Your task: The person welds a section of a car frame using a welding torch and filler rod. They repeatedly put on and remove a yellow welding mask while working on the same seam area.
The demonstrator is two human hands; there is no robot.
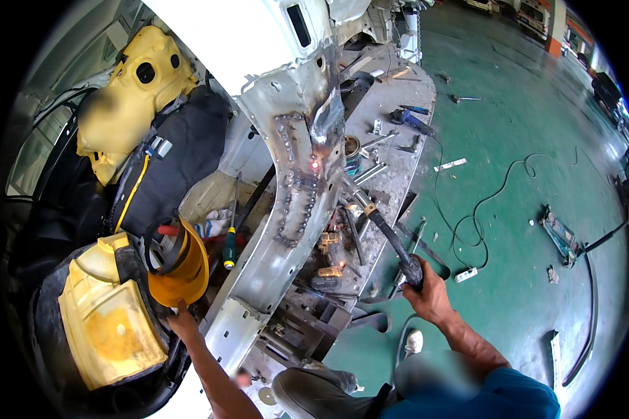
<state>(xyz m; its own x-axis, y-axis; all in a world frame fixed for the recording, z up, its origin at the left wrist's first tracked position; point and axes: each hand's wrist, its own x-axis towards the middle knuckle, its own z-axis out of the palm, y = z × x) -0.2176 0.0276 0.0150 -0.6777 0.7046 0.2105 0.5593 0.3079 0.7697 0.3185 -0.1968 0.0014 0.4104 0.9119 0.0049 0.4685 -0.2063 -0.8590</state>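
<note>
My right hand [430, 297] is closed round the black grip of a welding torch [388, 234], whose nozzle points up and left at the car body. A pale metal body pillar [297, 202] carries rows of dark weld spots, and one weld spot [315, 165] glows red a short way from the nozzle. The torch tip looks apart from the metal. With my left hand [183, 321] I grip the lower edge of a yellow welding mask [192, 269] with a black headband inside, held over the car's interior.
A grey bench [391, 73] beyond the pillar bears an angle grinder [414, 121], a yellow cordless drill [328, 276], a tin [352, 146] and loose metal parts. A screwdriver [230, 244] stands beside the mask. On the green floor lie a cable [475, 216] and a jack [560, 234].
</note>
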